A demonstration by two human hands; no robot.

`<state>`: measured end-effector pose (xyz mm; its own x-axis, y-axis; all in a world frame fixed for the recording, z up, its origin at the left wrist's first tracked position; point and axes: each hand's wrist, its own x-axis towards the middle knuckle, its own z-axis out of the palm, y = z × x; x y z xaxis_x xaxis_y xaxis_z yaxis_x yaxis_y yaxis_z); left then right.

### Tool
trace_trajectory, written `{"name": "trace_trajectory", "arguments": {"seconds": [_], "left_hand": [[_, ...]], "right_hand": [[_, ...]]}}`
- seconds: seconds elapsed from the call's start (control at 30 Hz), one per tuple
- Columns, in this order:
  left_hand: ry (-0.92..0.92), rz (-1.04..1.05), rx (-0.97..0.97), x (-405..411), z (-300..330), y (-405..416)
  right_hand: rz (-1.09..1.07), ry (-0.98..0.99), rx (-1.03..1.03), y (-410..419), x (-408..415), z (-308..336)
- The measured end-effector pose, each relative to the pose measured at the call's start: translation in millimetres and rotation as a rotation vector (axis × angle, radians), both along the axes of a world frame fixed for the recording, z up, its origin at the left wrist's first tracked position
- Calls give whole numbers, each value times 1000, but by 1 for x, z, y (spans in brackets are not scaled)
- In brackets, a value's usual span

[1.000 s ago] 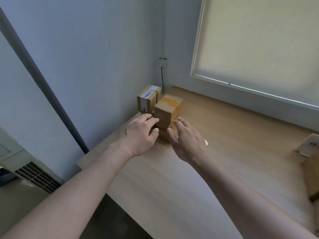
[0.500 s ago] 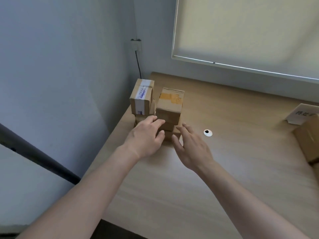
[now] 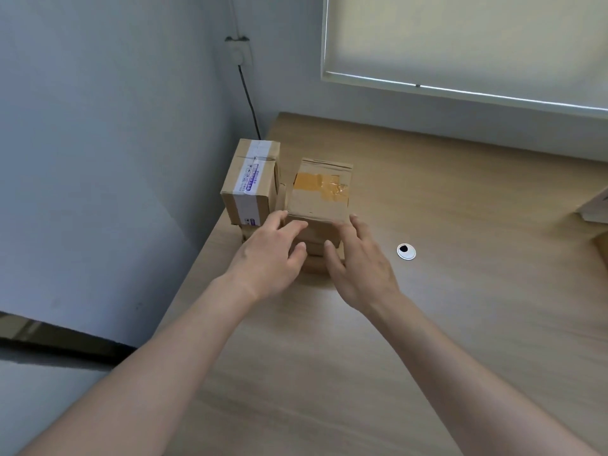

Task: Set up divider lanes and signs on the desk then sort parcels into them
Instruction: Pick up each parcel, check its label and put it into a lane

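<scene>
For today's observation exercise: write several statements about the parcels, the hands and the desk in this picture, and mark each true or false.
1. The parcel with orange tape sits on top of another box. True.
2. The parcel with white tape lies far right on the desk. False: it stands at the left edge, by the wall.
3. The left hand and right hand flank the stack. True.
4. The round grommet lies left of both hands. False: it lies right of them.

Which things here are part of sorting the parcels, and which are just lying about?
Part of the job:
- cardboard box with orange-brown tape
- cardboard box with white printed tape
- light wooden desk
- left hand
- right hand

Just there:
- round white cable grommet
- black wall cable
- cream window blind
</scene>
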<state>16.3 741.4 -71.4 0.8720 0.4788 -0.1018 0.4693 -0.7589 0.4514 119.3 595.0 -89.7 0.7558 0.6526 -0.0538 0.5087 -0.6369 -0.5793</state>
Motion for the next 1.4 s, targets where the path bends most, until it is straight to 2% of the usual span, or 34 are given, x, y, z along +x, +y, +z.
{"name": "trace_trajectory", "arguments": {"seconds": [0.3,0.47,0.6,0.87,1.1,1.3,1.4], "left_hand": [[-75,56,-166,42,-19,26],[-184,157,-408,54,-27,37],[-244,194,-565,56,-23,42],[-383,256,-763,59,4,38],[-443,194,-877,55,28,27],[-585,325,-1012,50,44,18],[-608,332,-1050,42,49,14]], "right_hand": [[-34,48,103,29,41,-20],[-166,338,237,47,47,-26],[-225,444,380,50,46,-23],[-352,457,523,47,54,6],[-316,410,665,32,51,29],[-283,618,873,22,42,54],[-292,593,881,14,35,57]]}}
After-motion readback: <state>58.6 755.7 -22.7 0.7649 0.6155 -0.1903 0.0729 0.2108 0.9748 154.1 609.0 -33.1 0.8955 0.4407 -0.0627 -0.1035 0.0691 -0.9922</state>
